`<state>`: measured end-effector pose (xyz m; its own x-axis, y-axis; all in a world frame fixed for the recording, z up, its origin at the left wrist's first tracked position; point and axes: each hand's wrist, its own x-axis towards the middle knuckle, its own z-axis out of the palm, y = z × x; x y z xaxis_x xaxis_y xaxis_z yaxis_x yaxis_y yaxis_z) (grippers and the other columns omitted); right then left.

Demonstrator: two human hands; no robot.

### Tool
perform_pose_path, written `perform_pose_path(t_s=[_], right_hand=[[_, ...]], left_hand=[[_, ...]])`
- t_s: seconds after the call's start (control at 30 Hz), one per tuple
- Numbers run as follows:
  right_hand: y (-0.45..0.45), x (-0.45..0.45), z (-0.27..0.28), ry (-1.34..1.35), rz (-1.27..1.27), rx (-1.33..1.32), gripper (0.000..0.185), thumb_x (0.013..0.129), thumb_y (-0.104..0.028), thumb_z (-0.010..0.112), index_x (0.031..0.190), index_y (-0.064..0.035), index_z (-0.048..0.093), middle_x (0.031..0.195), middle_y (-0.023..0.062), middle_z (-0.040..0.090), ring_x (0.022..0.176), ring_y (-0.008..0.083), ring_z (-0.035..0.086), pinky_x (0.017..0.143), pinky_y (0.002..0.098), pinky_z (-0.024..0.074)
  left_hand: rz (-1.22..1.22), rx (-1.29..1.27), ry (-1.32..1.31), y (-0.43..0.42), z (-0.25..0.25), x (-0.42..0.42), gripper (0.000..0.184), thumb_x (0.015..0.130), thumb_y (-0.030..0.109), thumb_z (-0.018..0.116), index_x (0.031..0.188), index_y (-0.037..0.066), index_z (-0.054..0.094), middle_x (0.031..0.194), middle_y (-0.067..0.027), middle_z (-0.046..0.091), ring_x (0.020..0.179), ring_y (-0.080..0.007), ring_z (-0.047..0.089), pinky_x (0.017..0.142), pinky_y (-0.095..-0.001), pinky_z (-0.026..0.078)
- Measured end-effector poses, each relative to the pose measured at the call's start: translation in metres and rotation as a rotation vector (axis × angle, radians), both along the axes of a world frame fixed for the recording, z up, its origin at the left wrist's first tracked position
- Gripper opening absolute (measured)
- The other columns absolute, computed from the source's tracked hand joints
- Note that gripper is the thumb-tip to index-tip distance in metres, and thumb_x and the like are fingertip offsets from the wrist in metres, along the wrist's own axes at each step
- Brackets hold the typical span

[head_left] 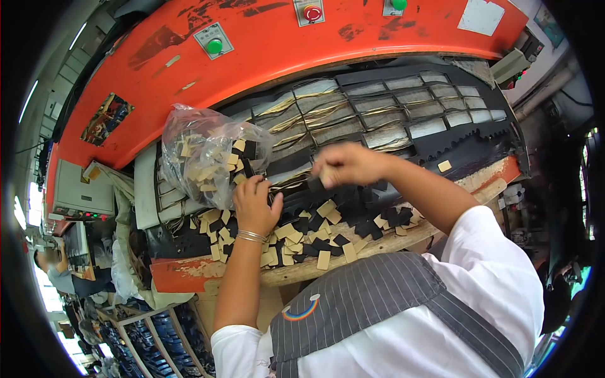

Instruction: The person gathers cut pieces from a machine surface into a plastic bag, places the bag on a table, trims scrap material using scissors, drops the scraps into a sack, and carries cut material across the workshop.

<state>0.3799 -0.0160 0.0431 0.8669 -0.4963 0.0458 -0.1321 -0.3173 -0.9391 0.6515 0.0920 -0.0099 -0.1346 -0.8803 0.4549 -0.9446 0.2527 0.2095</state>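
Observation:
My left hand (255, 205) rests at the right edge of a clear plastic bag (198, 148), fingers spread a little, a bracelet on its wrist. Small tan and black pieces show inside the bag. My right hand (340, 167) is raised over the black sheet material, fingers curled around a small piece (326, 176), which is blurred. Below both hands, many loose tan and black pieces (296, 236) lie in a pile along the wooden front edge. Behind them, cut sheet material (328, 120) with rectangular openings and yellowish strips covers the machine bed.
An orange machine panel (265, 38) with green buttons (214, 46) and a red button (312, 13) rises behind. One tan piece (444, 166) lies at the right. A grey control box (82, 189) and another person (57, 264) are at the left.

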Motion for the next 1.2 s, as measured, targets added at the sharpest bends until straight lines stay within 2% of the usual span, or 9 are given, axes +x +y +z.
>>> perform_pose_path(t_s=[0.2,0.33,0.53,0.73,0.87,0.93,1.0,1.07,1.2], right_hand=[[0.065,-0.039,-0.015,0.285,-0.045,-0.026,0.027,0.084,-0.017,0.069,0.105,-0.0023,0.06,0.095,0.0158,0.063,0.086,0.0313,0.062,0.076,0.0384,0.0493],[0.05,-0.031,-0.015,0.257,-0.373,-0.333,0.051,0.084,-0.012,0.063,0.132,-0.0023,0.047,0.101,0.0189,0.062,0.093,0.0373,0.061,0.08,0.0429,0.0507],[0.025,-0.016,-0.063,0.493,-0.376,-0.675,0.03,0.081,-0.012,0.066,0.11,-0.0029,0.062,0.11,0.0147,0.061,0.091,0.0326,0.061,0.079,0.0401,0.0519],[0.061,-0.044,-0.047,0.066,-0.487,-0.967,0.018,0.075,-0.011,0.071,0.091,-0.0069,0.065,0.094,0.0061,0.062,0.082,0.0254,0.059,0.072,0.0361,0.0509],[0.098,-0.048,-0.038,-0.062,-0.208,-0.85,0.022,0.073,-0.014,0.075,0.09,-0.0068,0.063,0.088,0.0049,0.06,0.08,0.0253,0.056,0.07,0.0354,0.0475],[0.103,-0.041,-0.044,-0.03,-0.094,-0.71,0.028,0.077,-0.023,0.074,0.095,-0.0057,0.062,0.094,0.008,0.06,0.085,0.0278,0.056,0.076,0.0378,0.0469],[0.099,-0.026,-0.047,0.103,-0.013,-0.646,0.04,0.081,-0.036,0.071,0.102,-0.0041,0.06,0.104,0.0107,0.059,0.097,0.0295,0.054,0.084,0.04,0.0455],[0.081,-0.005,-0.056,0.164,-0.02,-0.678,0.065,0.083,-0.051,0.064,0.125,-0.0027,0.053,0.133,0.0158,0.051,0.122,0.0333,0.047,0.101,0.043,0.0389],[0.057,0.042,-0.056,0.324,-0.107,-0.749,0.074,0.087,-0.061,0.052,0.137,-0.0062,0.047,0.146,0.018,0.039,0.134,0.037,0.037,0.111,0.0474,0.0295]], left_hand=[[-0.274,0.146,-0.114,0.005,0.002,-0.028,0.056,0.064,0.043,0.079,0.106,0.008,0.063,0.114,-0.0079,0.055,0.108,-0.029,0.045,0.1,-0.0462,0.028],[-0.165,0.242,-0.165,0.004,-0.01,-0.04,0.053,0.067,0.041,0.078,0.105,0.009,0.062,0.108,-0.0073,0.056,0.107,-0.0277,0.047,0.101,-0.0455,0.028],[-0.125,0.339,-0.186,0.001,-0.019,-0.038,0.045,0.073,0.038,0.075,0.107,0.01,0.064,0.101,-0.0089,0.059,0.104,-0.0271,0.052,0.104,-0.0461,0.027],[-0.197,0.625,-0.102,-0.008,0.007,-0.022,0.04,0.076,0.04,0.07,0.1,0.007,0.068,0.097,-0.0102,0.06,0.098,-0.0274,0.057,0.105,-0.0475,0.027],[-0.286,0.677,0.147,-0.012,0.03,-0.008,0.043,0.078,0.041,0.069,0.1,0.004,0.066,0.096,-0.0116,0.064,0.099,-0.0287,0.057,0.103,-0.0463,0.031],[-0.238,0.756,0.291,-0.019,0.047,-0.005,0.042,0.078,0.038,0.071,0.1,0.002,0.065,0.092,-0.0153,0.066,0.091,-0.0305,0.06,0.092,-0.0409,0.043],[-0.251,0.825,0.616,-0.024,0.048,-0.002,0.037,0.081,0.031,0.075,0.098,0.001,0.062,0.082,-0.0096,0.063,0.075,-0.0141,0.057,0.069,-0.0289,0.048],[-0.216,0.865,0.667,-0.031,0.058,-0.002,0.037,0.083,0.032,0.074,0.096,0.001,0.06,0.079,-0.0039,0.059,0.074,-0.0099,0.052,0.067,-0.0285,0.047],[-0.176,0.902,0.643,-0.04,0.071,-0.002,0.038,0.081,0.035,0.076,0.094,0.003,0.059,0.08,-0.0027,0.059,0.074,-0.0147,0.057,0.066,-0.0301,0.047]])
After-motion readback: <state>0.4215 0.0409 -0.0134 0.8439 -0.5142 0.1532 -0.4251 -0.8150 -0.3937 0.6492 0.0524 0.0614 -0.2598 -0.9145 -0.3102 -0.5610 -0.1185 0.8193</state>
